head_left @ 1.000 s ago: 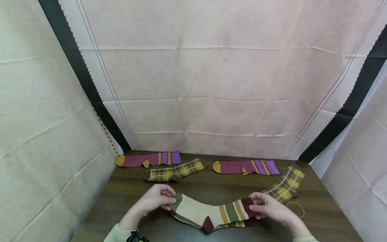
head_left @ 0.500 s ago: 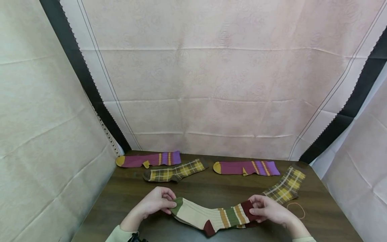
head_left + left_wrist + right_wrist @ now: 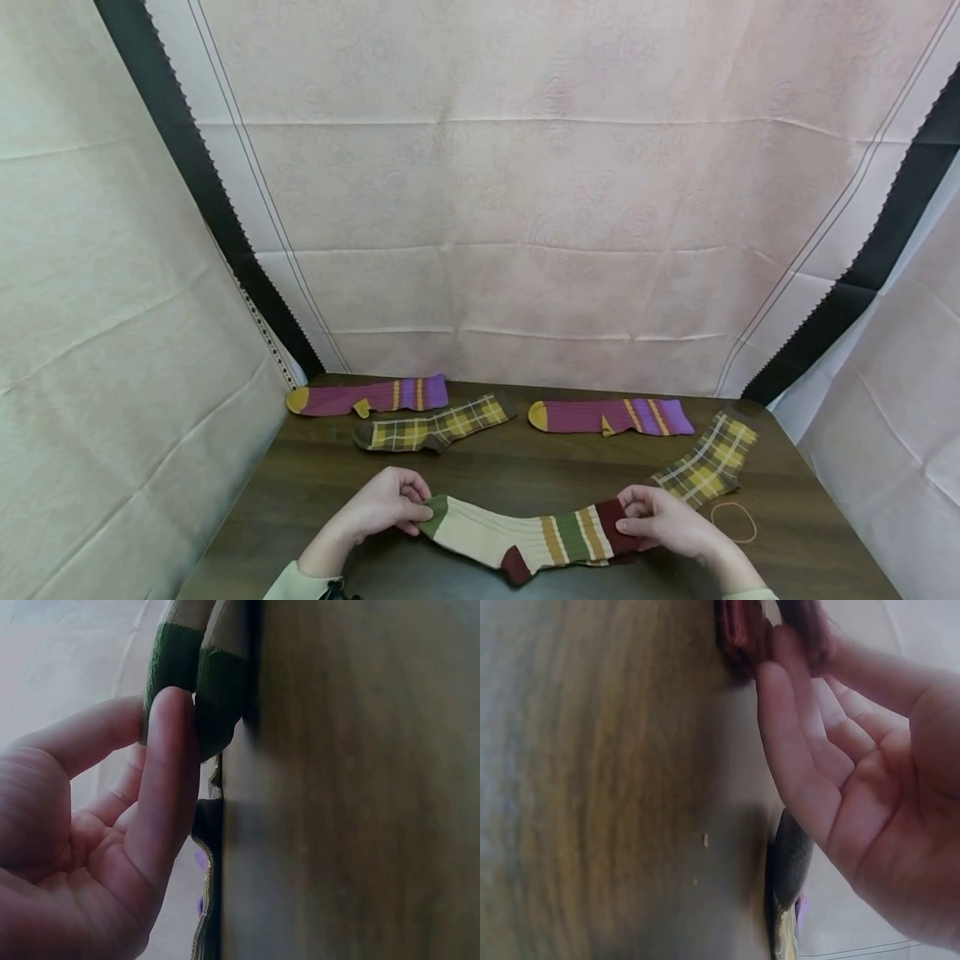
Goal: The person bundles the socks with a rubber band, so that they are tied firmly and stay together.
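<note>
A cream sock [image 3: 487,533] with a green toe, striped leg and dark red heel and cuff lies level near the front of the table. My left hand [image 3: 390,504] pinches its green toe. The dark red cuff is pinched by my right hand [image 3: 663,521]. A matching second sock sits directly underneath, mostly hidden in the head view. In the left wrist view two green toes [image 3: 225,694] show, with a finger of the left hand [image 3: 97,847] between them. Two dark red cuff edges [image 3: 742,637] appear beside the fingers of the right hand [image 3: 870,772].
Behind the hands lie a purple sock [image 3: 337,400] and a yellow plaid sock [image 3: 442,423] at left. Another purple sock [image 3: 585,417] and a plaid sock [image 3: 712,458] lie at right. A thin loop [image 3: 735,523] rests beside the right wrist. Fabric walls [image 3: 525,292] enclose the table [image 3: 315,475].
Both hands have lowered the upper cream sock slightly toward the front, and it now covers more of the matching sock beneath. The other socks and the loop have not moved.
</note>
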`<state>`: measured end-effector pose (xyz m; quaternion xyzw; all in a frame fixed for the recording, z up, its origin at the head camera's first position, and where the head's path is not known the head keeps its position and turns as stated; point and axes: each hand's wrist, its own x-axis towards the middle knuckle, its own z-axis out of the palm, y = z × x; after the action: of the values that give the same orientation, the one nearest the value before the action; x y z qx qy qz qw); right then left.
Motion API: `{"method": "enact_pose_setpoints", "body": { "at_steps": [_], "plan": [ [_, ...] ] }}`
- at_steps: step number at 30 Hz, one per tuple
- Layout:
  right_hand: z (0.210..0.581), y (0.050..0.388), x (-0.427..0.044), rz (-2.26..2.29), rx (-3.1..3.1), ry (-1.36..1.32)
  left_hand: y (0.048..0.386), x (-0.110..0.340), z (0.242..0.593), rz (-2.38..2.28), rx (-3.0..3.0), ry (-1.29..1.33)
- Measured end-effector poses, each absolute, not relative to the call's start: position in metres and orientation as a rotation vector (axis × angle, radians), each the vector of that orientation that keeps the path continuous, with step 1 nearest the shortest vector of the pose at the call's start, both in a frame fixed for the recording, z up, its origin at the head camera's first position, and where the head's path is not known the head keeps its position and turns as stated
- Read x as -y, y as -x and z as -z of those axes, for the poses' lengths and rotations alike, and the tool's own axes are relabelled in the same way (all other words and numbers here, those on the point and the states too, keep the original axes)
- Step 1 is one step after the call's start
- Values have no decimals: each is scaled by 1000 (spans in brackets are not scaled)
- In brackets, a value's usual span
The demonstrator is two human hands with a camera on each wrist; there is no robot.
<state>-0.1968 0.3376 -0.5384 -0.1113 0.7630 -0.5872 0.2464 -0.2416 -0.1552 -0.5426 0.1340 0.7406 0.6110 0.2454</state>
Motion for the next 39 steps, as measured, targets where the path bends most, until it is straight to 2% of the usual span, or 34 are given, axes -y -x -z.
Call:
{"method": "enact_pose_setpoints", "body": {
  "at_steps": [15,39],
  "plan": [
    [531,197,-340,1457,-2291,206,243,157,542,-1541,-2185,-343],
    [540,202,-334,1428,-2230,182,247,159,544,-1470,-2181,-382]
  ]
}}
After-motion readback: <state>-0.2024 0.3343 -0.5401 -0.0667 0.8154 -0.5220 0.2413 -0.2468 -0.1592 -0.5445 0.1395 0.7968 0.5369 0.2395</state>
